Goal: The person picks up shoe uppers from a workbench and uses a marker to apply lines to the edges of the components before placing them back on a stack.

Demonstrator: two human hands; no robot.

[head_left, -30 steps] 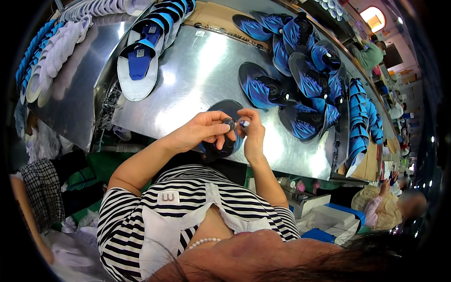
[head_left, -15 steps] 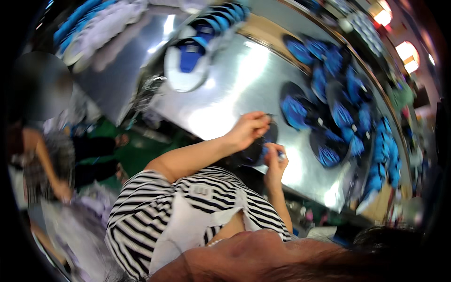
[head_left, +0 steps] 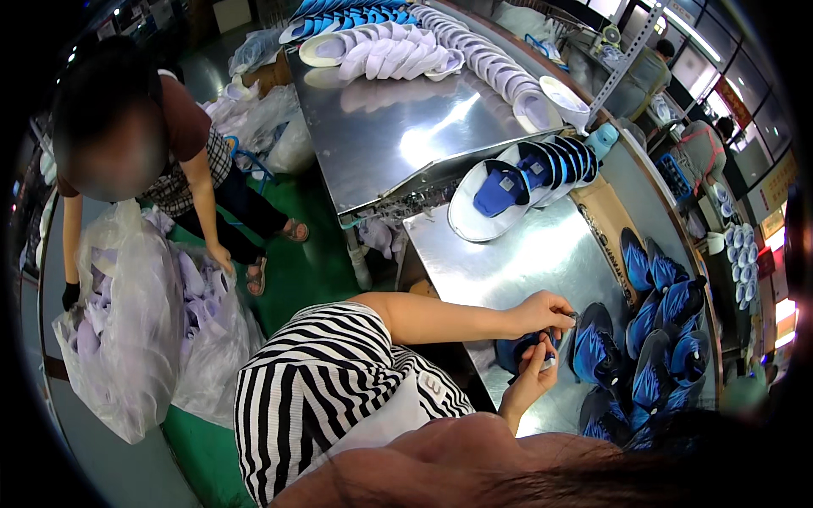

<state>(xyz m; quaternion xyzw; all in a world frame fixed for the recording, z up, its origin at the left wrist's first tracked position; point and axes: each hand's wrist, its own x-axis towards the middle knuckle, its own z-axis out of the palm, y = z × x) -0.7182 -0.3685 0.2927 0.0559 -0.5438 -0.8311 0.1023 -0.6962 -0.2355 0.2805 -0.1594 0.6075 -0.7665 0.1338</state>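
Note:
Over the near metal table (head_left: 474, 271), my left hand (head_left: 542, 313) is closed, its thumb and fingertips pinched on something small and dark that I cannot make out. Just below it, my right hand (head_left: 530, 377) grips a dark blue slipper (head_left: 511, 354), which the fingers partly cover. The two hands almost touch. To their right lie several black slippers with blue patterned straps (head_left: 596, 349), the closest one only a little way from my left fingertips.
Nested white slippers with dark blue straps (head_left: 487, 203) stand at the table's far end, near a light blue bottle (head_left: 603, 140). Pale soles (head_left: 535, 108) line another metal table (head_left: 381, 127). At left, a person (head_left: 190, 127) bends over clear plastic bags (head_left: 127, 339) of pale pieces.
The view has swung left, bringing the other person and the bags fully into sight. My hands remain close together at the slipper, now drawn closer to each other.

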